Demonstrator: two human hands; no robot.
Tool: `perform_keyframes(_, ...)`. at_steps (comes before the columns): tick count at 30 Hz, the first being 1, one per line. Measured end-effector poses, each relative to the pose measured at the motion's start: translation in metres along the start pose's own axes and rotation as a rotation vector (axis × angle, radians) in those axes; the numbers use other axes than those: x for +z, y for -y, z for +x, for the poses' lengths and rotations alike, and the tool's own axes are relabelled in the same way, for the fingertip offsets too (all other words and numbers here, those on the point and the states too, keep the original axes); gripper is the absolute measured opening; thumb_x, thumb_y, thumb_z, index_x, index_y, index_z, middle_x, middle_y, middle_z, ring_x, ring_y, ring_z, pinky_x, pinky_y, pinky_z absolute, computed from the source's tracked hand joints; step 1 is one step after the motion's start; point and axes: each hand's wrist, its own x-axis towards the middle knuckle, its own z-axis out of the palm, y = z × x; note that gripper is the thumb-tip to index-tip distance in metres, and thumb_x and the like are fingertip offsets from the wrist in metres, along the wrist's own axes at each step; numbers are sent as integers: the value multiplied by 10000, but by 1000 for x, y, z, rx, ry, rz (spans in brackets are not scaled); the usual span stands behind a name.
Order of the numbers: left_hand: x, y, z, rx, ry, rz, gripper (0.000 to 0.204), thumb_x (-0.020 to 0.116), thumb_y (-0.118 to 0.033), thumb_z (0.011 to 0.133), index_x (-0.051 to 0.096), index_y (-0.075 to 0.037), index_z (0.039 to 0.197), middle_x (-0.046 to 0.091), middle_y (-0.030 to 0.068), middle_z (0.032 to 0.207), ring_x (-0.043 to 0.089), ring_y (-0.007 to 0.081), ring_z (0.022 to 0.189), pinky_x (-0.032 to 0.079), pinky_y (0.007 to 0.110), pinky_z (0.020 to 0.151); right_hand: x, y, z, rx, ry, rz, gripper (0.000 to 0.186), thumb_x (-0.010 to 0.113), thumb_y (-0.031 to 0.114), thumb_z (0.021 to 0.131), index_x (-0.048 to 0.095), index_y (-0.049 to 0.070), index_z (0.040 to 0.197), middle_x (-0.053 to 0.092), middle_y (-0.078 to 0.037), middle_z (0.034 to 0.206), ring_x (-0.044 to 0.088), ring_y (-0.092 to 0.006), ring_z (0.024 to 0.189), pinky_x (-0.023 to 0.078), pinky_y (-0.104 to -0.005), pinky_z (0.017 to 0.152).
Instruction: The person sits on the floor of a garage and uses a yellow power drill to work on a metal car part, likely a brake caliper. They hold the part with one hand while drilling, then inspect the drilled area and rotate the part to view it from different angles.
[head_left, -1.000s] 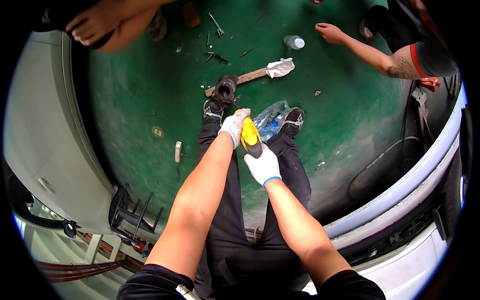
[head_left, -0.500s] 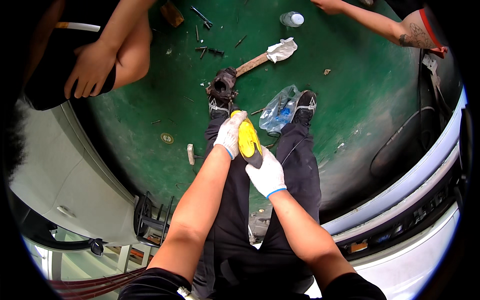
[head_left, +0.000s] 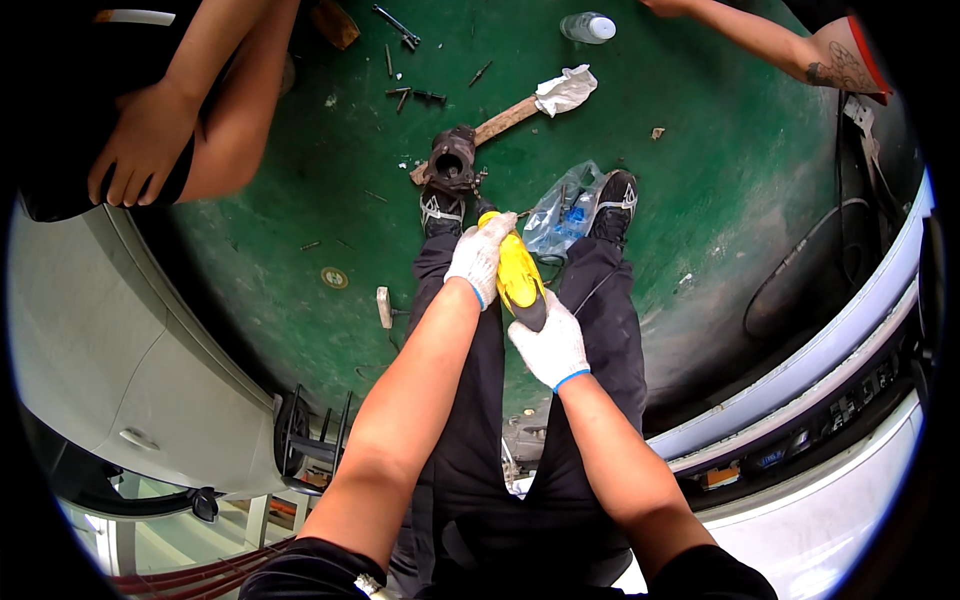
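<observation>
yellow power tool (head_left: 518,272) above knees, over green floor (head_left: 250,200) | left hand (head_left: 478,258) fingers wrapped round nose | right hand (head_left: 550,345) fingers clamped on dark grip | likely rigid, hefty; best held two-handed

floor (head_left: 720,180): green, scuffed | left: grey car body (head_left: 110,370) | daylight

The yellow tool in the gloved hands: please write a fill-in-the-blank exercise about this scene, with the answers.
1. Both hands wear ____ knitted gloves.
2. The left hand holds the front of the yellow plastic tool, and the right hand holds its ____ rear end.
3. The floor is painted ____.
4. A clear plastic bag lies beside the person's ____ shoe.

Answers: white; black; green; right
</observation>
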Motion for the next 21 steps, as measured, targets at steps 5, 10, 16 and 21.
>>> perform_keyframes(5,4,-10,8,78,-124,322,517,782,-442,937,666,10,1158,716,131,1047,708,284,953,569,409,860,5,3,1,78,-43,60,512,751,198,835,660,3,1299,747,-252,1141,718,-409,1108,561,-451,966)
perform_keyframes(10,-17,-83,23,576,-533,1029,706,632,-568,986,644,44,1337,689,273,1306,658,409,1231,494,435,1074,4,-17,10,214,4,334,459,738,167,851,682,-6,1273,766,-200,1132,750,-313,1087,559,-388,962)
perform_keyframes(16,-37,-145,97,565,-134,1513,555,388,-450,1091,691,-43,1314,669,233,1359,602,431,1282,477,485,1086,-1,-4,8,112,21,148,521,758,182,825,653,-4,1300,746,-242,1168,722,-393,1124,559,-428,982)
perform_keyframes(21,-32,-152,99,468,-51,1568,570,444,-455,1093,656,-35,1415,641,206,1457,573,360,1388,428,394,1169,-3,2,10,84,10,81,521,761,199,819,651,-1,1288,737,-263,1155,703,-427,1132,559,-451,981)
